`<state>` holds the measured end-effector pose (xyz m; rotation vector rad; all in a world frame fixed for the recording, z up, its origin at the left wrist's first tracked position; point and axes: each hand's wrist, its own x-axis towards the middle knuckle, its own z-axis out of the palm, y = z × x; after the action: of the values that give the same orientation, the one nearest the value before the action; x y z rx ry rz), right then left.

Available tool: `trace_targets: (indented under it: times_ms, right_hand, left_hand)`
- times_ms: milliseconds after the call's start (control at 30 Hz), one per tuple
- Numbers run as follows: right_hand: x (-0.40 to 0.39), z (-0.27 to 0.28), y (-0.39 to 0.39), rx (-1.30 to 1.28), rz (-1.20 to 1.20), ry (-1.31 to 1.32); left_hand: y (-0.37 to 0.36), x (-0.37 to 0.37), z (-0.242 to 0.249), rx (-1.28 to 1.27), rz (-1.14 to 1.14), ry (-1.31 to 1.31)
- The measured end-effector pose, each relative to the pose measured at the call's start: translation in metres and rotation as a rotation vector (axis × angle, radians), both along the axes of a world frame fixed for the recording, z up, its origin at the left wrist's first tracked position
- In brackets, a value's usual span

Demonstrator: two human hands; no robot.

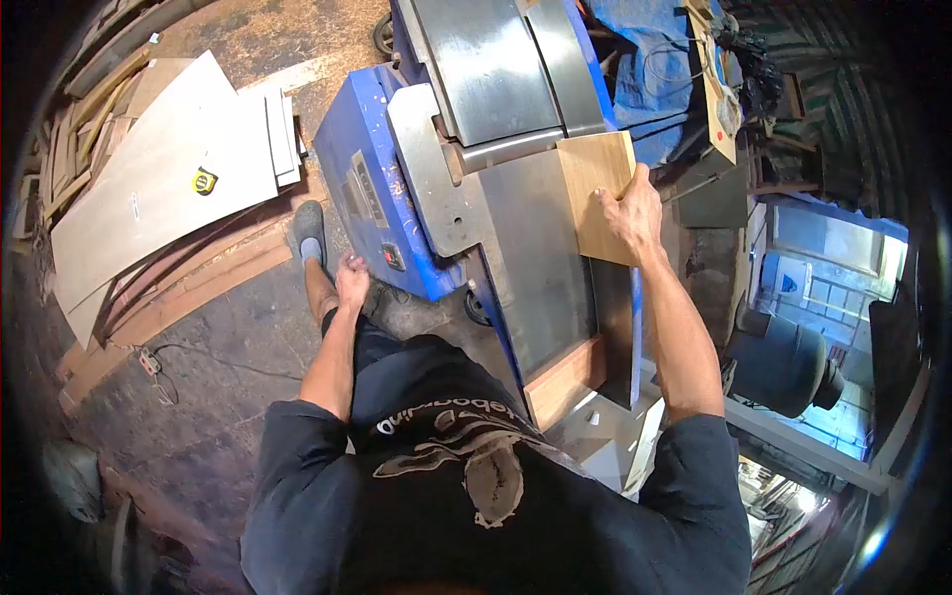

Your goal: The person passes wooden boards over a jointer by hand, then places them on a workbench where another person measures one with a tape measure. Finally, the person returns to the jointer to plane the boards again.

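My right hand (635,210) grips a light wooden board (595,183), its thumb on the broad face and its fingers over the right edge. The board stands on the grey metal table (535,263) of a blue jointer, along its right side. My left hand (352,281) hangs beside the blue cabinet (362,178), close to the switch box (394,256) with its red button. Its fingers are curled in and I see nothing in them. A second wooden piece (567,382) lies across the near end of the jointer table.
Left of the machine, a large pale sheet (159,188) bears a yellow tape measure (204,180). A cable with a small box (149,362) lies on the floor. A blue tarp (650,84) is at the back right, and a dark cylindrical tank (783,362) stands right.
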<state>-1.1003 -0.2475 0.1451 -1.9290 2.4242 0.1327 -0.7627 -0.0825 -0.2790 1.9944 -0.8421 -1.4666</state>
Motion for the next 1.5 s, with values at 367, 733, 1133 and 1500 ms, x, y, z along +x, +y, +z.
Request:
trace_targets:
  times_ms: [367, 733, 1133, 1500]
  right_hand:
    - [0.001, 0.002, -0.004, 0.036, -0.013, -0.003]
    - [0.007, 0.005, -0.009, 0.027, 0.003, -0.004]
    - [0.005, 0.000, -0.028, 0.030, 0.017, 0.006]
    - [0.009, -0.002, -0.043, 0.007, 0.092, 0.046]
  left_hand:
    - [-0.002, -0.019, 0.006, 0.014, -0.005, 0.100]
    - [-0.002, -0.032, -0.008, 0.033, 0.004, 0.195]
    - [-0.005, -0.039, -0.001, 0.023, -0.003, 0.218]
    - [-0.002, -0.038, 0.001, 0.001, 0.031, 0.240]
